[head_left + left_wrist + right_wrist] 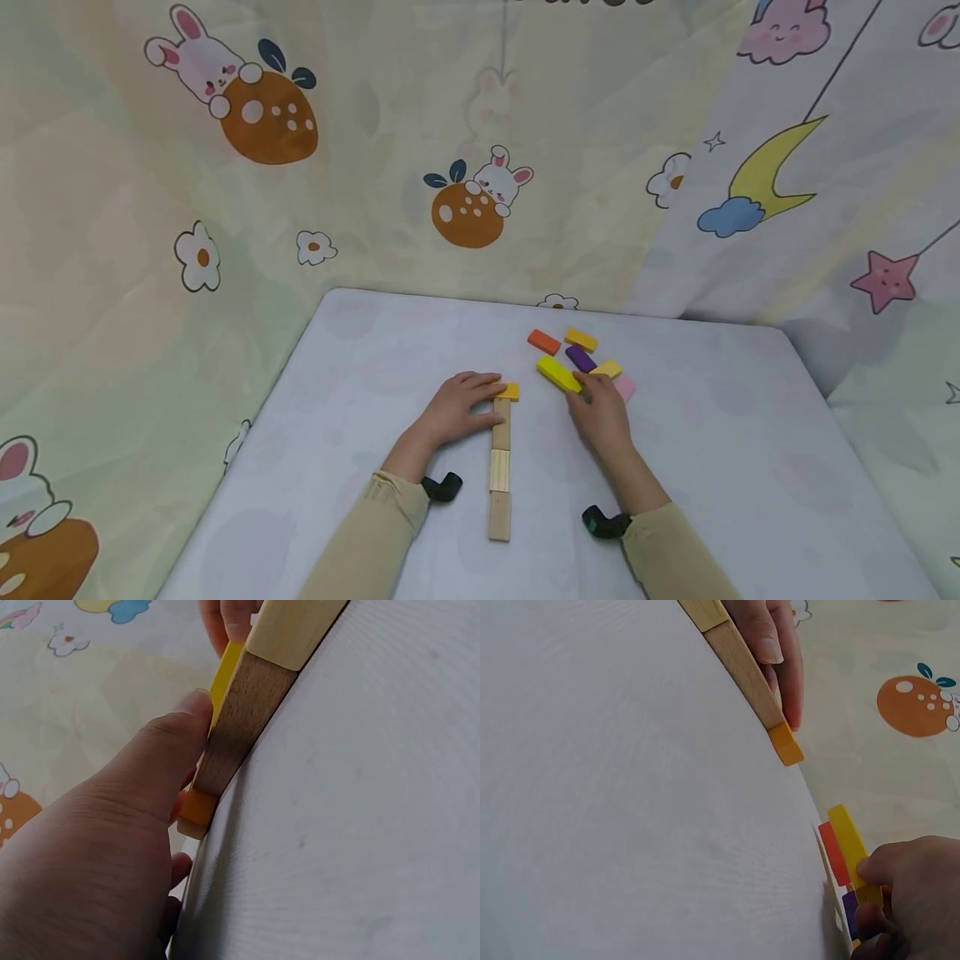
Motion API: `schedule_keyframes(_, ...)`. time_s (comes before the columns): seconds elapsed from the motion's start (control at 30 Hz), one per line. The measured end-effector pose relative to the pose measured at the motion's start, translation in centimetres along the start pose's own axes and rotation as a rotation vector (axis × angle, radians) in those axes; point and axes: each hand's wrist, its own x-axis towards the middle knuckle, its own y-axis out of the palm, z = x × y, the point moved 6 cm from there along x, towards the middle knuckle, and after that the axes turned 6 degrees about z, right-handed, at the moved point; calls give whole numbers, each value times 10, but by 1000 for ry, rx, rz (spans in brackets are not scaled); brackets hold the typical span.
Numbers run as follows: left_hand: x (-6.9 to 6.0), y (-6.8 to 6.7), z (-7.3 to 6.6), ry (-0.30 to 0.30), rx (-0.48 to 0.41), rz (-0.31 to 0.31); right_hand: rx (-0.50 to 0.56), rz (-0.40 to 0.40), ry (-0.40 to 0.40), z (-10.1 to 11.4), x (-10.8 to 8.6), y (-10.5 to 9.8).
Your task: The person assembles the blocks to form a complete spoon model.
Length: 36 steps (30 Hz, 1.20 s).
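A row of plain wooden blocks ends at its far end in an orange-yellow block. My left hand rests against the left side of that far end, fingers fairly straight, thumb near the last wooden block. My right hand pinches the near end of a bright yellow block between thumb and fingers, right of the row. Part of my right hand also shows at the top of the left wrist view.
Around the yellow block lie an orange-red block, a purple block, a yellow-orange block, a light yellow block and a pink block. A patterned cloth hangs behind the white table.
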Motion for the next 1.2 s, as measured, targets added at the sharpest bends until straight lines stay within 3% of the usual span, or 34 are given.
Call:
schedule_keyframes(0.17,3,0,6,-32,-92,-34,11,63,-38,8,8,7)
schedule_keyframes(0.27,4,-3,10,-49,-178,-88,14,93,-64,14,15,13)
schedule_keyframes(0.47,3,-5,14,-64,-238,-163,-35,135,-190,35,28,27)
schedule_keyframes(0.63,2,-4,15,-80,-229,-146,-36,188,-255,45,35,35)
schedule_keyframes(0.93,1,-5,12,-55,-195,-122,-48,255,-284,54,43,45)
schedule_keyframes(1.2,3,1,11,-68,-89,-52,-87,269,-291,51,46,49)
